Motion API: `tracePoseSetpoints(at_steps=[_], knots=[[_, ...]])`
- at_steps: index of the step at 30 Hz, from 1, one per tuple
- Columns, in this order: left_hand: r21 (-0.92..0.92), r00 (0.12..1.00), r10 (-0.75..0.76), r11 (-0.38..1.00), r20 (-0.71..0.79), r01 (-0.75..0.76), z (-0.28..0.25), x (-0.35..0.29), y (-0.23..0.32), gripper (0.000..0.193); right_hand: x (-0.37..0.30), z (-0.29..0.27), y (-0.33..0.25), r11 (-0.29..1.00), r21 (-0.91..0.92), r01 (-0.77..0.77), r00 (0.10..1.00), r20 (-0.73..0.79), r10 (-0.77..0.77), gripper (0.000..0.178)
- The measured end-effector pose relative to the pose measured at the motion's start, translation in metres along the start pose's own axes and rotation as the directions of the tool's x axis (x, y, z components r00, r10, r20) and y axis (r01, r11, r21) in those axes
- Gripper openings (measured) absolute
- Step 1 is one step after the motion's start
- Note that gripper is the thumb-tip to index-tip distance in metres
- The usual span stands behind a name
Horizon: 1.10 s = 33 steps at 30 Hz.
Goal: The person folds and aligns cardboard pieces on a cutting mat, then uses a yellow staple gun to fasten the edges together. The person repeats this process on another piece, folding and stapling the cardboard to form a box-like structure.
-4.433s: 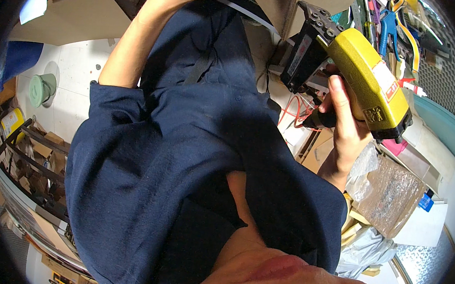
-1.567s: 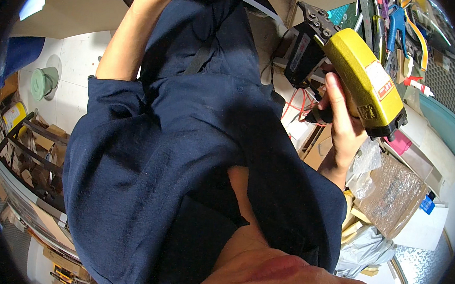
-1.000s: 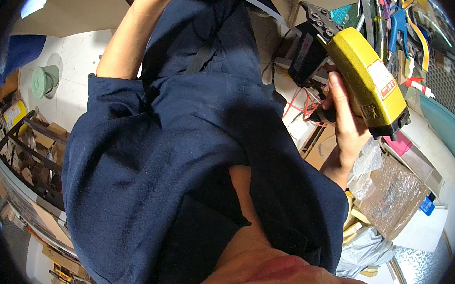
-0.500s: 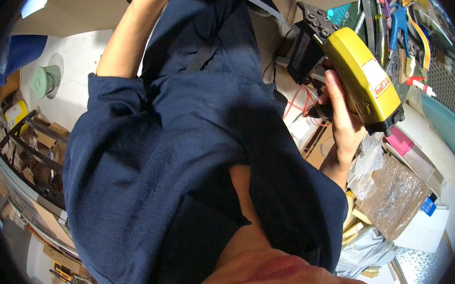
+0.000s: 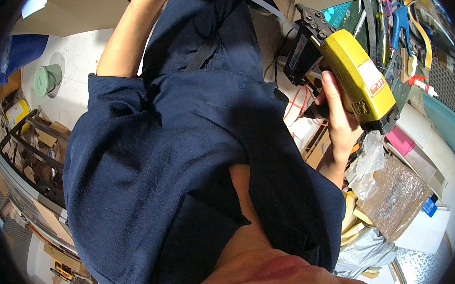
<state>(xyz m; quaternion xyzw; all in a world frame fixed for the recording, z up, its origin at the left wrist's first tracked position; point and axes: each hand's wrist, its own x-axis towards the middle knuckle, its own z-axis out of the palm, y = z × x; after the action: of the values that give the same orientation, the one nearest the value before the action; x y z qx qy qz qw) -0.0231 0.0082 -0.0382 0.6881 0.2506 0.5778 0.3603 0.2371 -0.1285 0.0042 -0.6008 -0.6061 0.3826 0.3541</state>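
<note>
On the right, my right hand (image 5: 338,110) is closed around the grip of a nail gun (image 5: 356,77). The gun has a yellow body with a label, a dark cap at its lower end and a black, bolted head at its upper end. My thumb lies along the near side; the other fingers are mostly hidden behind the tool. A dark fitting (image 5: 316,112) pokes out beside the hand. My left forearm (image 5: 126,40) runs up to the top edge of the picture, where the hand is cut off.
Hand tools, among them blue-handled pliers (image 5: 399,27), crowd the upper right. A thin red cord (image 5: 293,107) hangs behind the nail gun. Bubble-wrapped cardboard (image 5: 398,191) and a pink container (image 5: 400,141) sit at the right. A green bucket (image 5: 45,81) stands on the floor at left.
My right hand and the nail gun have shifted slightly to the left. The left forearm looks nearly unmoved.
</note>
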Motion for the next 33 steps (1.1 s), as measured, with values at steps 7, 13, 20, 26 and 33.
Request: tracePoseSetpoints(at_steps=[7,13,20,26,33], knots=[[0.015,1.000,0.026,1.000,0.006,-0.026,-0.002,0.000,0.000,0.018,0.001,-0.003,-0.005,1.000,-0.028,-0.004,1.000,0.029,0.005,0.018],[0.027,0.999,0.033,0.999,0.003,-0.033,-0.002,-0.001,0.002,0.018,0.000,-0.006,-0.007,0.999,-0.043,0.010,0.999,0.049,-0.008,0.019],[0.019,1.000,0.017,1.000,-0.004,-0.017,-0.002,-0.001,0.004,0.019,0.001,-0.006,-0.008,0.997,-0.077,0.031,0.999,0.038,-0.029,0.020],[0.055,0.998,-0.063,0.997,0.021,0.062,-0.001,0.000,0.007,0.020,-0.003,-0.009,-0.008,0.984,0.105,-0.142,0.990,-0.010,0.144,0.021],[0.327,0.943,0.292,0.885,0.160,-0.330,0.002,-0.004,0.012,0.070,-0.040,-0.055,-0.009,0.983,0.119,-0.137,0.880,-0.441,0.176,0.022]])
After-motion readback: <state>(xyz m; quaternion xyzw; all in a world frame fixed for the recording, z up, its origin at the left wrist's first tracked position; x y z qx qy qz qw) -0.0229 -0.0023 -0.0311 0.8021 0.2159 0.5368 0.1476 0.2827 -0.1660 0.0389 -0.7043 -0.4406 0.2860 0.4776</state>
